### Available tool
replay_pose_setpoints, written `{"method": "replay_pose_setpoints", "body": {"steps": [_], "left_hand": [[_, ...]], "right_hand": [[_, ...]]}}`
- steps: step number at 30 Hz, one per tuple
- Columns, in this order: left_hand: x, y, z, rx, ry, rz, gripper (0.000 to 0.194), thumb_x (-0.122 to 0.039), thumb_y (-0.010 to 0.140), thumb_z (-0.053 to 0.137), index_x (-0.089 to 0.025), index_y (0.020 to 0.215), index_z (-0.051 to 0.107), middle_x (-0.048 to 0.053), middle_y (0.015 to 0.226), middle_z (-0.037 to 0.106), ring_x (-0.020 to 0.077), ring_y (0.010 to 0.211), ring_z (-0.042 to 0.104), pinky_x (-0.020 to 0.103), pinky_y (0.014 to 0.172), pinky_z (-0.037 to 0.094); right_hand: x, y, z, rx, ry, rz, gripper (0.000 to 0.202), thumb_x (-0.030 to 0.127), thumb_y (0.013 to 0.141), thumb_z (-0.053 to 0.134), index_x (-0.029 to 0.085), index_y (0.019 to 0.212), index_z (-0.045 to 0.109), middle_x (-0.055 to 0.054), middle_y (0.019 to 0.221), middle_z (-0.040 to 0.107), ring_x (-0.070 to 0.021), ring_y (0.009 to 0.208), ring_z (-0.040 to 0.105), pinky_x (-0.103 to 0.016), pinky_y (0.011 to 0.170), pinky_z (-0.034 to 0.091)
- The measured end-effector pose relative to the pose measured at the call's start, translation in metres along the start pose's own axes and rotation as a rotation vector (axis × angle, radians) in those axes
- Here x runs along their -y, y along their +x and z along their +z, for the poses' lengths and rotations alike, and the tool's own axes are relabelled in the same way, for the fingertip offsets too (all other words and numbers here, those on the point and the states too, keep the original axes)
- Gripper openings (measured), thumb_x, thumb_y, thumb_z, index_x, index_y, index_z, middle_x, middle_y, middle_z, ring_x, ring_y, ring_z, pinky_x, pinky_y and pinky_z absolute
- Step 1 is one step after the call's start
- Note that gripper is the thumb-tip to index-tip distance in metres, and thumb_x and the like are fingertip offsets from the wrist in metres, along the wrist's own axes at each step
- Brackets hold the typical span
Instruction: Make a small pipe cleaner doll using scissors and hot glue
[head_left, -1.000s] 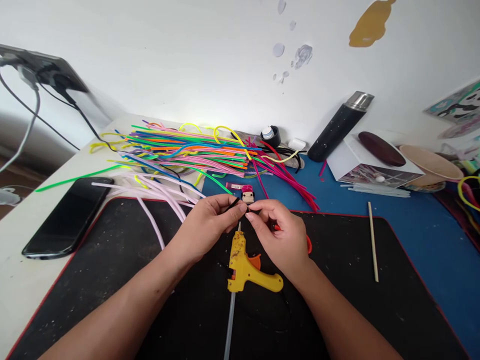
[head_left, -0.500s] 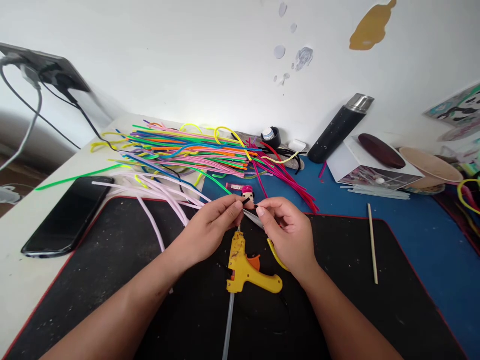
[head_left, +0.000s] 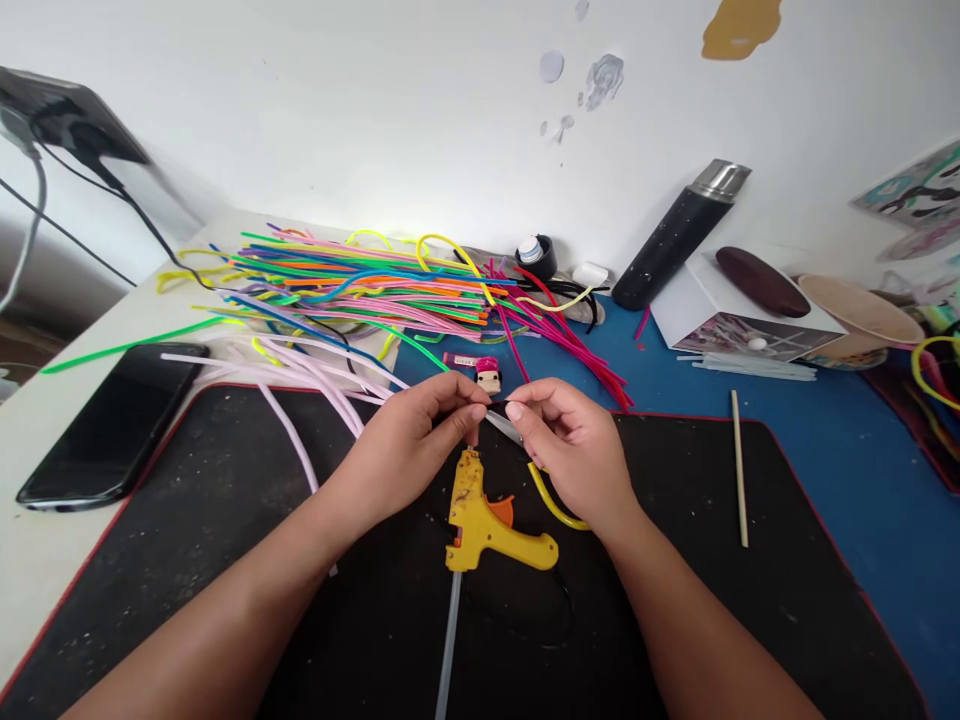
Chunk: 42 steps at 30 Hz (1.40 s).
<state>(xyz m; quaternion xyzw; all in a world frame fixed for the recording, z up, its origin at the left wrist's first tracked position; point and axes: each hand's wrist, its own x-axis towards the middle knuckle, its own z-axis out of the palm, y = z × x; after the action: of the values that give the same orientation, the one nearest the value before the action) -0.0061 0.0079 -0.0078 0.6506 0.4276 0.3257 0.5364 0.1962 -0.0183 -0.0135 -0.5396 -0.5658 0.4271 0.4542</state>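
Note:
Between my two hands a small black piece is pinched at both ends. My left hand closes thumb and fingers on its left end, and my right hand on its right end. Just beyond the fingertips stands a small figure with a pink top and a pale face with black eyes. A yellow glue gun with an orange trigger lies on the black mat below my hands, a clear glue stick in its rear. Scissors with a yellow handle lie partly under my right hand.
Many coloured pipe cleaners lie along the wall. A phone is at left, a wooden stick at right on the mat. Behind are a black flask, a white box and a bowl.
The black piece is now held level between my fingertips, which have come a little closer together. The whole view has shifted slightly, with the mat and tools higher and further left.

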Motion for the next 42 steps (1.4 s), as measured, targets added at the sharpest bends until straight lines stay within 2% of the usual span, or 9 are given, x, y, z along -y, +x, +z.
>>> {"method": "replay_pose_setpoints", "body": {"steps": [5, 10, 22, 29, 42], "left_hand": [[0.0015, -0.0012, 0.0006, -0.019, 0.017, -0.012, 0.019, -0.040, 0.101, 0.065, -0.022, 0.106, 0.068, 0.000, 0.088, 0.074, 0.0182, 0.081, 0.070, 0.029, 0.077, 0.051], [0.0033, -0.0019, 0.0009, 0.011, 0.026, 0.002, 0.019, -0.040, 0.102, 0.065, -0.022, 0.108, 0.069, 0.000, 0.089, 0.076, 0.0183, 0.083, 0.071, 0.028, 0.077, 0.051], [-0.0001, -0.0013, 0.0018, -0.002, 0.032, 0.026, 0.019, -0.039, 0.103, 0.063, -0.021, 0.102, 0.068, 0.000, 0.087, 0.073, 0.0172, 0.081, 0.067, 0.028, 0.077, 0.049], [0.0046, -0.0031, 0.0009, -0.004, 0.048, 0.023, 0.023, -0.042, 0.102, 0.067, -0.022, 0.113, 0.069, 0.002, 0.097, 0.077, 0.0199, 0.090, 0.072, 0.030, 0.083, 0.053], [0.0025, -0.0030, 0.0043, -0.051, 0.071, 0.043, 0.018, -0.039, 0.101, 0.070, -0.022, 0.106, 0.073, 0.002, 0.098, 0.080, 0.0191, 0.091, 0.073, 0.028, 0.085, 0.053]], "right_hand": [[-0.0008, 0.0002, -0.0009, 0.027, -0.023, 0.002, 0.014, 0.036, 0.097, 0.072, 0.022, 0.092, 0.072, 0.007, 0.061, 0.052, -0.0114, 0.051, 0.047, -0.025, 0.048, 0.036], [-0.0018, 0.0002, -0.0002, 0.029, -0.030, -0.012, 0.013, 0.034, 0.097, 0.072, 0.022, 0.092, 0.072, 0.006, 0.062, 0.053, -0.0116, 0.052, 0.048, -0.026, 0.049, 0.036], [-0.0010, -0.0010, 0.0002, 0.058, -0.051, 0.010, 0.014, 0.034, 0.098, 0.070, 0.021, 0.092, 0.072, 0.006, 0.065, 0.054, -0.0118, 0.055, 0.049, -0.026, 0.052, 0.037], [-0.0022, -0.0014, 0.0000, 0.055, -0.054, 0.011, 0.016, 0.036, 0.098, 0.071, 0.022, 0.091, 0.071, 0.006, 0.064, 0.053, -0.0117, 0.056, 0.046, -0.026, 0.052, 0.036], [0.0010, -0.0024, 0.0011, 0.061, -0.073, 0.004, 0.013, 0.033, 0.098, 0.068, 0.022, 0.091, 0.070, 0.006, 0.062, 0.053, -0.0125, 0.056, 0.048, -0.026, 0.053, 0.037]]}}
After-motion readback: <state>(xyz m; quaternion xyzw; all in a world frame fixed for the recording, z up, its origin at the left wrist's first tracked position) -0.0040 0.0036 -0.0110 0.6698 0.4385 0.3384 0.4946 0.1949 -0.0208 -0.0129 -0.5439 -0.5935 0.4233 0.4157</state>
